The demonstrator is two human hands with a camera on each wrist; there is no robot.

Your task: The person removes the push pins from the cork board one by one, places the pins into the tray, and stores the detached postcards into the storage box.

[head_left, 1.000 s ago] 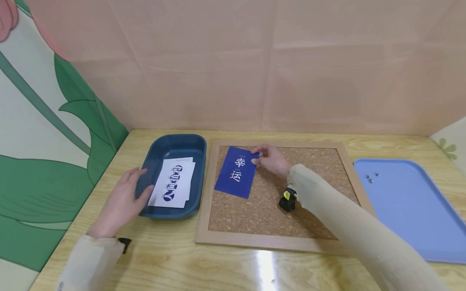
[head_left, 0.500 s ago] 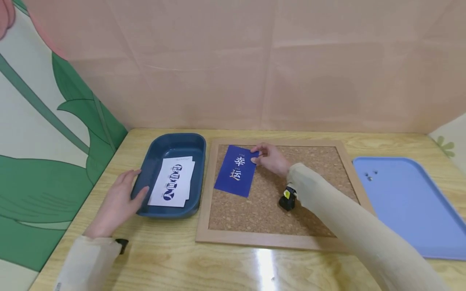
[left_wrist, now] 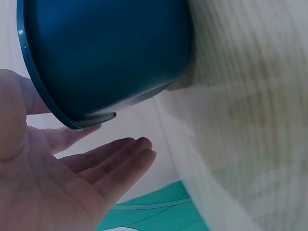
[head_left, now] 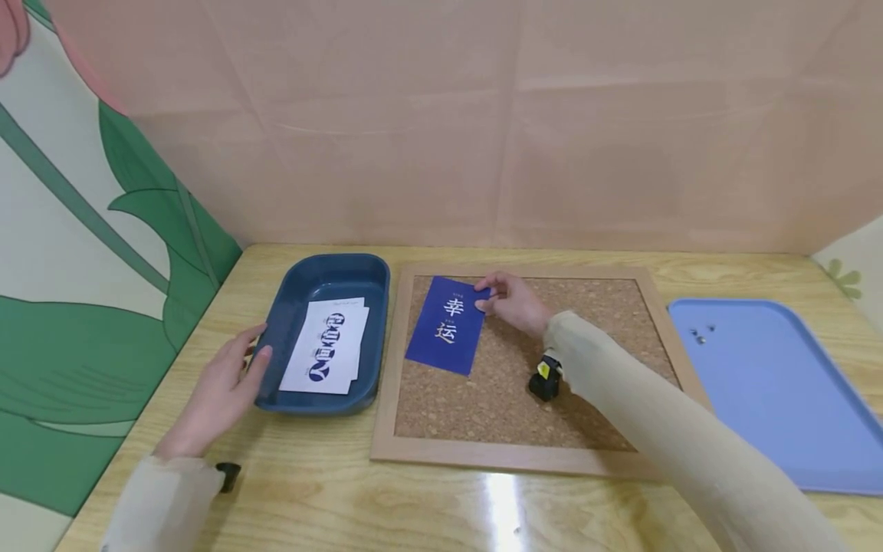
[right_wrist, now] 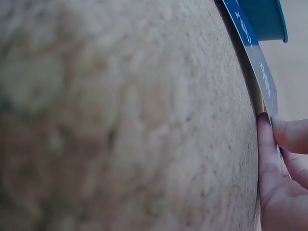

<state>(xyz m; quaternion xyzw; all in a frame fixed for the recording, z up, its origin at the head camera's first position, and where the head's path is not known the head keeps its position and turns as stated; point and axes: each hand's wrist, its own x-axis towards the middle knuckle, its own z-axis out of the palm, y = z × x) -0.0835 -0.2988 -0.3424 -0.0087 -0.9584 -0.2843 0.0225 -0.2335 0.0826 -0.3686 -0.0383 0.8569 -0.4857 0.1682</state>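
My right hand (head_left: pixel 516 305) pinches the upper right edge of a blue card (head_left: pixel 441 337) with white and gold characters. The card lies over the left part of a wood-framed cork board (head_left: pixel 510 406). In the right wrist view, the thumb (right_wrist: pixel 291 134) is on the card's printed face and a finger is under its edge. At the left rim of a dark blue tub (head_left: pixel 345 264), my left hand (head_left: pixel 217 387) has its fingers loosely extended. White cards (head_left: pixel 324 349) with dark blue lettering lie stacked in the tub. Several left fingers (left_wrist: pixel 120 168) reach past the rim in the left wrist view.
A light blue tray (head_left: pixel 773 399) stands right of the cork board, with a few small metallic pieces (head_left: pixel 700 337) near its upper left. The wooden table (head_left: pixel 428 506) meets a pinkish cloth backdrop (head_left: pixel 441 153) behind. A leaf-patterned panel (head_left: pixel 138 368) borders the left side.
My left hand has shifted slightly left and down, its thumb moving from over the tub's interior back to the rim. The right hand and the blue card have stayed nearly still.
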